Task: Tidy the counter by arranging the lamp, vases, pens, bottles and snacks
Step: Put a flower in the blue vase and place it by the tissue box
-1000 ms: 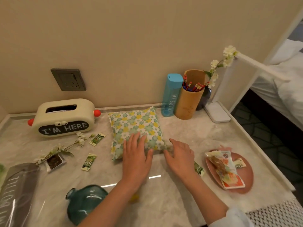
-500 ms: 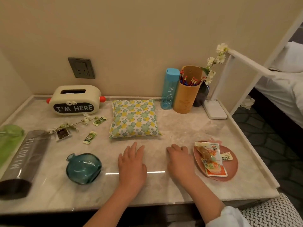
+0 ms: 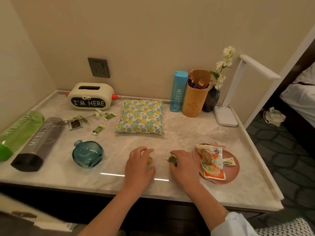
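Both hands are held low over the front edge of the marble counter, palms down.

Right hand: fingers curled, a small green snack packet is pinched at the thumb and forefinger; the packet sticks out to the left of the fingertips, on the counter surface, just beside the pink plate.

Left hand: fingers bent and slightly spread over a small yellow item, which is mostly hidden beneath them. Grip cannot be told.

Larger snack packs are stacked on the plate.

The teal glass vase is lying on its side left of the left hand. The grey bottle and green bottle are lying side by side at far left.

Back right, upright in a row: blue bottle, bamboo pen holder, dark vase, white lamp.
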